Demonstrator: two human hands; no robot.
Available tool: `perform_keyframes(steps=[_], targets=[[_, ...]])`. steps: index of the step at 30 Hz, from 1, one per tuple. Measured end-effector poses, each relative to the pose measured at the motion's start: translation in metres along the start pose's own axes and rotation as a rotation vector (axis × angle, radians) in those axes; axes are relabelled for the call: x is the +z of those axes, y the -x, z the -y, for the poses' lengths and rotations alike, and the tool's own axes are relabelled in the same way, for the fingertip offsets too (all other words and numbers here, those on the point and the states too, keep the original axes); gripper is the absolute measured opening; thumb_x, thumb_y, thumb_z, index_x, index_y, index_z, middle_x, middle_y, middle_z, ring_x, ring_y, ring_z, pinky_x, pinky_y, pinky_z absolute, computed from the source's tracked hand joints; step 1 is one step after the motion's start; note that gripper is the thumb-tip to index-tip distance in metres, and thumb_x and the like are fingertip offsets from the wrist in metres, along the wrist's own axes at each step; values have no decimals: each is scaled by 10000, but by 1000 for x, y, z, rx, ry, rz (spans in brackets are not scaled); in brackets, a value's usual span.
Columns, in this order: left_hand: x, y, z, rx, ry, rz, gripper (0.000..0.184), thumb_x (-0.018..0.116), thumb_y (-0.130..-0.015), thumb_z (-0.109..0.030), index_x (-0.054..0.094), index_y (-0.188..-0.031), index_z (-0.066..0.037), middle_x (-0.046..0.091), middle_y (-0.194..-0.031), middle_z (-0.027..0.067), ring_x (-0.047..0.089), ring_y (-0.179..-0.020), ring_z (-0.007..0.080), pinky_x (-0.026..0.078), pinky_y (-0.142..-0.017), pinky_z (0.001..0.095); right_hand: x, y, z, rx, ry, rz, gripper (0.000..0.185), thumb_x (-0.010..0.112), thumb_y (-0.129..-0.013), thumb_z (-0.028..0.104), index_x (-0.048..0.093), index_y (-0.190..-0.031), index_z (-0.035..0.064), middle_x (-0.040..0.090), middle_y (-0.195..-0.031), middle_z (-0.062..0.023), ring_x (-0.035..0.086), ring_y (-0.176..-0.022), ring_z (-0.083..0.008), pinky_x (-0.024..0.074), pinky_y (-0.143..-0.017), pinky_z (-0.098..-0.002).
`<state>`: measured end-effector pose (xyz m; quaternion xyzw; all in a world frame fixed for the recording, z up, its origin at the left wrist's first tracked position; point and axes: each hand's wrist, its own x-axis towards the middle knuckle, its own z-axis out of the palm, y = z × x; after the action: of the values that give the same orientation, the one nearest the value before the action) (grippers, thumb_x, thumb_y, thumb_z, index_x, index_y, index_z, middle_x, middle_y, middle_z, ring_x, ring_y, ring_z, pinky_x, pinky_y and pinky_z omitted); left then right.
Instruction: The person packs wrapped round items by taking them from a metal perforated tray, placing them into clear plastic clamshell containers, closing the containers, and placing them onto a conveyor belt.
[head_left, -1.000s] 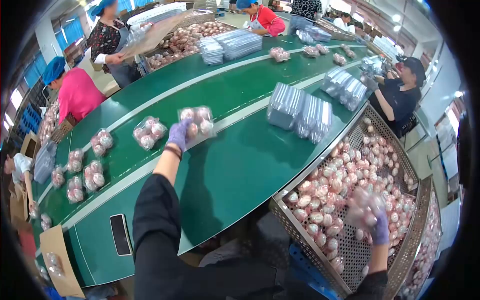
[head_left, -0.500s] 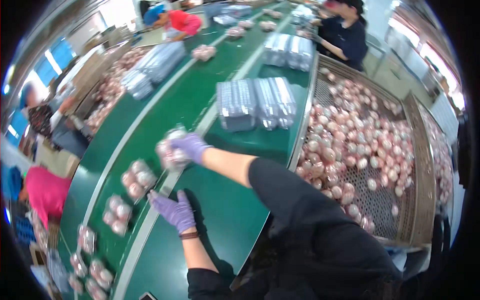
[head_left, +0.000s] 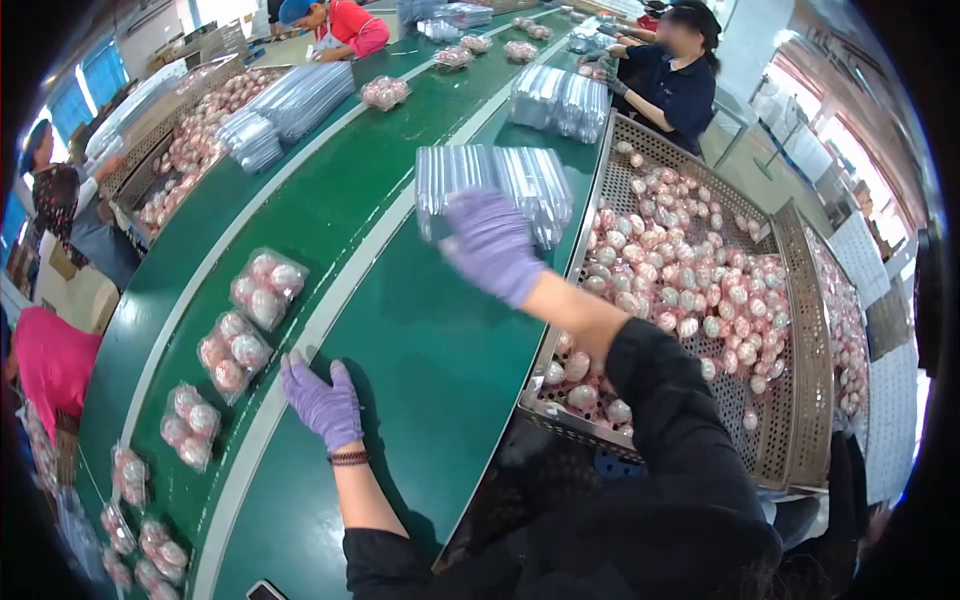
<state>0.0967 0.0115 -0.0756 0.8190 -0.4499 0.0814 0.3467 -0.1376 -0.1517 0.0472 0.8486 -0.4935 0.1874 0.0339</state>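
Note:
My left hand (head_left: 323, 403), in a purple glove, rests low over the green table (head_left: 420, 350) by the pale strip, fingers apart and empty. My right hand (head_left: 493, 243), also gloved in purple, is over the front edge of a stack of clear plastic trays (head_left: 543, 190); motion blurs its fingers, and whether it touches a tray cannot be made out. Left of my hands, packs of pink-and-white wrapped balls lie in a row on the green belt, among them one pack (head_left: 268, 287), a second (head_left: 234, 354) and a third (head_left: 190, 426).
On the right stands a perforated metal bin (head_left: 790, 380) of wrapped balls. A second tray stack (head_left: 560, 100) lies farther back, near a person in dark clothes (head_left: 672, 90). Other people stand across the belt. A phone (head_left: 265, 590) lies at the bottom edge.
My right hand has let go of a pack, which now lies on the belt, and has moved right to the tray stack. My left hand stays near the strip. The view has shifted slightly.

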Motion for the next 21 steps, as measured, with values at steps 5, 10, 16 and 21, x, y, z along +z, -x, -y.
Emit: perform_keyframes(steps=[5, 10, 16, 21], targets=[[17, 4, 3, 103, -41, -41, 621, 662, -736, -284, 447, -1245, 1, 476, -1262, 210, 411, -1214, 347, 305, -1040, 434, 24, 33, -101, -112, 387, -310, 407, 566, -782, 341, 555, -1087, 72, 544, -1101, -183, 536, -1006, -336, 396, -892, -476], [11, 3, 1, 67, 6, -31, 611, 656, -732, -307, 473, -1230, -4, 476, -1269, 203, 419, -1209, 339, 301, -1039, 436, -24, 14, -76, 13, 312, -106, 402, 627, -731, 375, 605, -1036, 115, 577, -1043, -151, 568, -986, -282, 426, -851, -443], [13, 0, 4, 119, -13, 10, 485, 658, -733, -284, 539, -1145, -55, 522, -1226, 153, 462, -1158, 326, 311, -1017, 452, -33, -6, -76, 126, 184, 182, 488, 622, -689, 392, 603, -1019, 32, 573, -1071, -195, 547, -1045, -322, 438, -906, -403], [13, -4, 4, 115, 11, 58, 449, 658, -744, -278, 567, -1123, -56, 528, -1219, 154, 462, -1166, 314, 297, -1035, 447, -45, -3, -65, 62, 327, 392, 623, 636, -691, 464, 582, -1127, 22, 478, -1275, -178, 471, -1166, -348, 394, -972, -414]])
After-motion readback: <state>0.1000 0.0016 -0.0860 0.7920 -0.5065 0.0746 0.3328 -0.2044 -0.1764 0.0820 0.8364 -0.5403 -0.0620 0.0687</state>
